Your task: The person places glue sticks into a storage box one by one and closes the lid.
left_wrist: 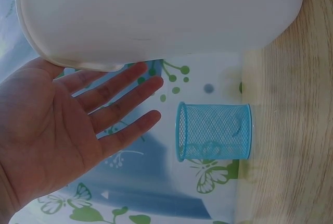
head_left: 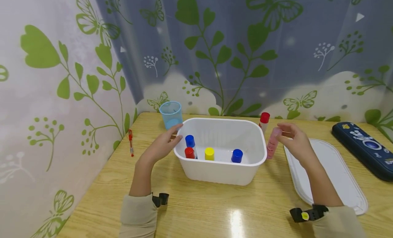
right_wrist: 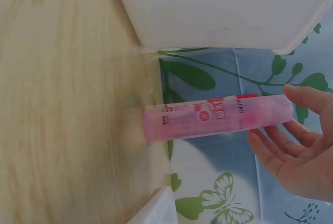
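Note:
A white plastic bin (head_left: 215,171) stands in the middle of the table, holding several tubes with blue, red and yellow caps. My left hand (head_left: 162,144) touches its left rim; in the left wrist view the fingers (left_wrist: 117,99) stretch out beside the wall and the thumb is mostly hidden. At the right of the bin my right hand (head_left: 293,140) pinches the top of a pink translucent tube (head_left: 272,146) between thumb and fingers. This tube (right_wrist: 208,119) is nearly upright; whether its base touches the table I cannot tell. Just behind it stands a red-capped tube (head_left: 264,120).
A blue mesh pen cup (head_left: 171,117) is behind the bin's left corner. On the far left lies a red pen (head_left: 131,142). Under my right forearm is a white lid (head_left: 334,173), with a dark blue pencil case (head_left: 365,149) beyond it. A patterned curtain (head_left: 227,60) hangs behind.

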The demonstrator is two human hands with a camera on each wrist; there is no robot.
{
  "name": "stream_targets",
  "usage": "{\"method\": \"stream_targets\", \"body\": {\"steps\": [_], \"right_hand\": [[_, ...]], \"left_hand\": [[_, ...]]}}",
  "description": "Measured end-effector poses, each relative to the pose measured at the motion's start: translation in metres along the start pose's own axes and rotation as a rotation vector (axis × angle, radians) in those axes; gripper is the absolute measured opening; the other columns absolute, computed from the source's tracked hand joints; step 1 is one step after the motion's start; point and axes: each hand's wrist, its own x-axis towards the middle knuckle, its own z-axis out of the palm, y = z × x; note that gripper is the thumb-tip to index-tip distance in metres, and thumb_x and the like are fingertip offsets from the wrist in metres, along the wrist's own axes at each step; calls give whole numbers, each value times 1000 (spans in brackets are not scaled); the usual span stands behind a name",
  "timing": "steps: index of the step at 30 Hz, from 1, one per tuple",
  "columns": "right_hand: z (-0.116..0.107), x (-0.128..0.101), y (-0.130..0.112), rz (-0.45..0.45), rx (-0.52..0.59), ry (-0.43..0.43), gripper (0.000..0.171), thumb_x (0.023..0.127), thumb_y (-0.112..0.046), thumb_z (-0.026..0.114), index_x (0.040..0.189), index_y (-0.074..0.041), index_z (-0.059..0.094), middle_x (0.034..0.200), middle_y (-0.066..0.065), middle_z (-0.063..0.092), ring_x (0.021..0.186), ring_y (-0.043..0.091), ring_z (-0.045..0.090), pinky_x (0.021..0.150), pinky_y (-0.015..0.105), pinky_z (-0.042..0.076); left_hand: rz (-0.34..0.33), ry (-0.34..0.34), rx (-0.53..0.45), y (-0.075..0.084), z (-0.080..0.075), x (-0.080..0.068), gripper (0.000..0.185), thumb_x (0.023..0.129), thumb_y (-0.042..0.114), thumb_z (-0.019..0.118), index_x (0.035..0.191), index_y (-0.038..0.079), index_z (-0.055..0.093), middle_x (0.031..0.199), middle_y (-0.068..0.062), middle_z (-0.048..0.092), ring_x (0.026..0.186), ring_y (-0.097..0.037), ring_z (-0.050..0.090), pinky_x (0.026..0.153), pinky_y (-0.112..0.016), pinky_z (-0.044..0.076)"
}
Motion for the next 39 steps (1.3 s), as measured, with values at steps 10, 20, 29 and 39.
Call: {"method": "stream_targets", "body": {"steps": [10, 20, 29, 39], "right_hand": [[4, 0, 2, -38, -30, 41, 38, 94, -12, 54, 126, 8, 45, 124, 28, 46, 112, 44, 44, 86, 57, 40], [-6, -5, -17, -26, -55, 86, 41, 94, -21, 55, 127, 2, 48, 122, 23, 50, 111, 38, 47, 84, 49, 43], [-21, -6, -56, -111, -79, 170, 43, 92, -29, 58, 127, -6, 51, 114, 6, 54, 100, 6, 49, 82, 26, 40], [-34, -2, -97, -174, -80, 159, 42, 92, -30, 57, 128, -9, 51, 116, 1, 51, 100, 5, 48, 82, 22, 39]], "left_hand": [[0, -3, -1, 1, 0, -1, 52, 99, 31, 43, 145, 14, 26, 136, -15, 42, 118, -31, 45, 90, -49, 42], [4, 1, 4, 0, 0, -1, 52, 99, 29, 44, 145, 13, 26, 134, -16, 43, 117, -32, 45, 90, -48, 42], [-2, -3, -4, 1, 0, -1, 52, 99, 30, 43, 145, 14, 26, 136, -15, 41, 118, -31, 45, 90, -49, 42], [4, -8, -3, 0, 0, 0, 53, 99, 31, 43, 146, 14, 26, 136, -15, 41, 118, -31, 44, 91, -49, 41]]}}
